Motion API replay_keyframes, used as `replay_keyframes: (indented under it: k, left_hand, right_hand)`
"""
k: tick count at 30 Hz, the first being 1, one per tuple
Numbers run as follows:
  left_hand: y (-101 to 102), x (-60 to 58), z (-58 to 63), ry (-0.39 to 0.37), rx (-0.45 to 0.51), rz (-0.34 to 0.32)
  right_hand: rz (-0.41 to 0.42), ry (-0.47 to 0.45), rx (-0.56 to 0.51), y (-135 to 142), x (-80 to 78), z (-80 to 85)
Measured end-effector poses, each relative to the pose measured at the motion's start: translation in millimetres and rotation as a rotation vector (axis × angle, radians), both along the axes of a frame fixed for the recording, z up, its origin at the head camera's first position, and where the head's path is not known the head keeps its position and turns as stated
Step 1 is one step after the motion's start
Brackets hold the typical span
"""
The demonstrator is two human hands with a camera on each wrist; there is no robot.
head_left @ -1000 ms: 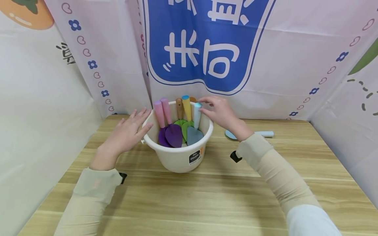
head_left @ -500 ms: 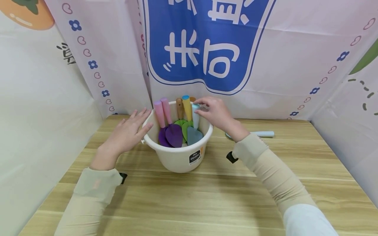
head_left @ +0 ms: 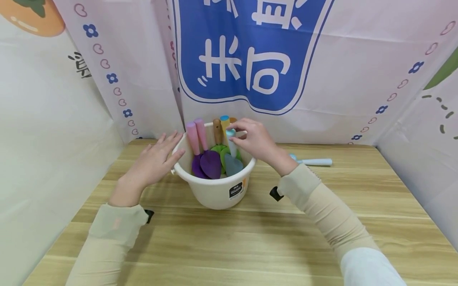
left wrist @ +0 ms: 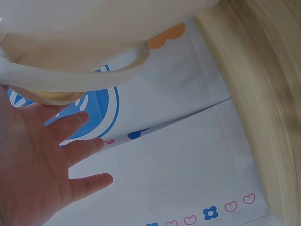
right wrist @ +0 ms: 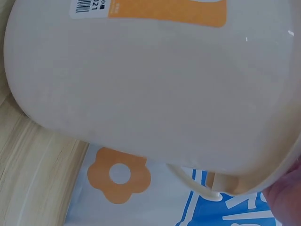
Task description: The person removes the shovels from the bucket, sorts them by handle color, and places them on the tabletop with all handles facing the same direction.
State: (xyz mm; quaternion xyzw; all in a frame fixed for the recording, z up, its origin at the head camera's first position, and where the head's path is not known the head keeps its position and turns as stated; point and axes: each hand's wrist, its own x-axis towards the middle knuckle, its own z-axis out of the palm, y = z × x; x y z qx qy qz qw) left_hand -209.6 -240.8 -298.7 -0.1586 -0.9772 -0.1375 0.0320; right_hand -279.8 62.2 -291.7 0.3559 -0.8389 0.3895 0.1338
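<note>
A cream bucket [head_left: 218,192] stands on the table with several small shovels in it, handles up. My right hand [head_left: 255,139] reaches over its right rim and pinches the top of a light blue handle between thumb and fingers. That handle belongs to a small shovel [head_left: 234,165] with a grey-blue blade, which leans inside the bucket. My left hand [head_left: 154,159] rests at the left rim, fingers spread. In the left wrist view its fingers [left wrist: 84,149] extend below the bucket's handle [left wrist: 75,79]. Most of the right hand is hidden in the right wrist view.
Also in the bucket are purple shovels [head_left: 210,163] with pink handles, and green ones with brown [head_left: 217,131] and yellow handles. A light blue utensil [head_left: 315,162] lies on the table [head_left: 229,246], right of the bucket. Printed cloth [head_left: 358,79] hangs behind.
My right hand has moved left and slightly down, taking hold of the light blue handle and tilting it left towards the yellow one. The left hand has stayed at the rim.
</note>
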Motion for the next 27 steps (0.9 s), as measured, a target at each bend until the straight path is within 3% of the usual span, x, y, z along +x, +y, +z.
replay_keyframes:
  k: [7,17,27]
  left_hand:
    - [0,-0.6,-0.7,-0.001,-0.003,0.001]
    - [1,0.0,0.0,-0.002,-0.001,-0.001]
    - [1,0.1,0.3,-0.004,0.004,0.004]
  right_hand:
    - [0.036,-0.035,-0.060,1,0.8,-0.8]
    - [0.087,-0.031,-0.269,11,1.5,10.9]
    - [0.063,-0.011,-0.486,20,10.7,20.2]
